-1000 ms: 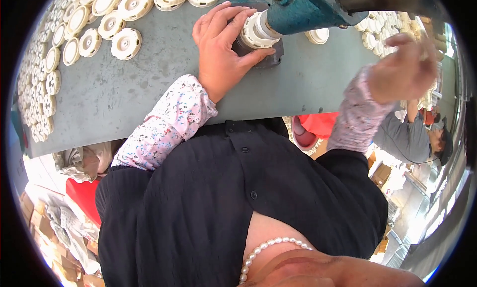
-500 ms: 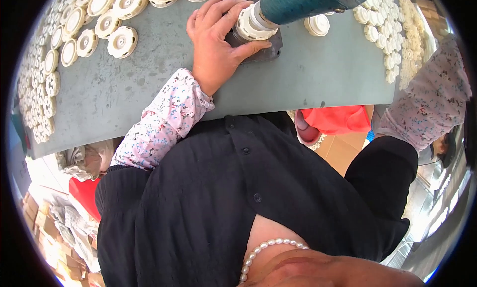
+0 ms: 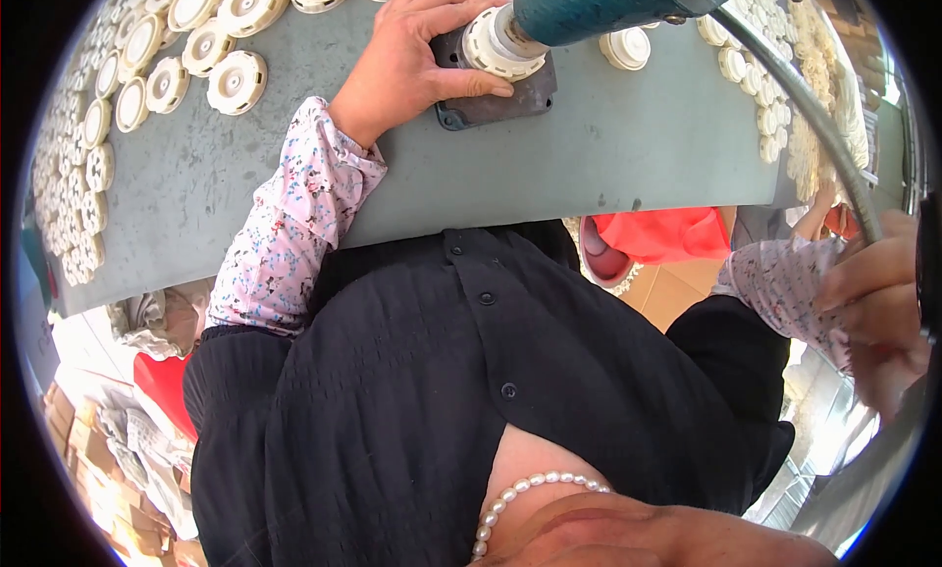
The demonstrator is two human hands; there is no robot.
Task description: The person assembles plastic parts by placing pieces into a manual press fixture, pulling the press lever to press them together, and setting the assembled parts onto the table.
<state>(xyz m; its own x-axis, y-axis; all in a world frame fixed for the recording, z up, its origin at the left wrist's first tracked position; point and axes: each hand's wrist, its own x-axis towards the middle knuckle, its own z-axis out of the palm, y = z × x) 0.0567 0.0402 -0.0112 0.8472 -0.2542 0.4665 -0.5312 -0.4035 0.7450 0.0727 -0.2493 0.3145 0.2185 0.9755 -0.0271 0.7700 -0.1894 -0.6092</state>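
Head view, nearest first: a black buttoned shirt (image 3: 471, 390) fills the lower middle, with a pearl necklace (image 3: 535, 490) below it. Right of the shirt, at the picture's rim, the right hand (image 3: 878, 317) is curled around a grey hose (image 3: 814, 116) that arcs up toward the tool; its fingers are closed on the hose, though blur hides the exact grip. Left of the shirt, a floral sleeve (image 3: 285, 224) crosses the near edge of a grey table (image 3: 608, 145). That edge runs just above the shirt, and the strip of table between it and the fixture lies bare.

Beyond the edge, the left hand (image 3: 407, 52) rests on the table with fingers spread partly open, thumb and fingertips touching a white ribbed cap (image 3: 496, 42). The cap sits on a dark plate (image 3: 496, 91), and a teal tool (image 3: 599, 8) presses onto it from the right. Left of the hand, many white caps (image 3: 147, 67) lie in rows toward the table's left rim; right of the tool, more caps (image 3: 775, 77) crowd the far right corner.

Below the table, right of the shirt, a red bin (image 3: 667, 235) stands; low at the left, cardboard boxes (image 3: 88, 439) sit on the floor.
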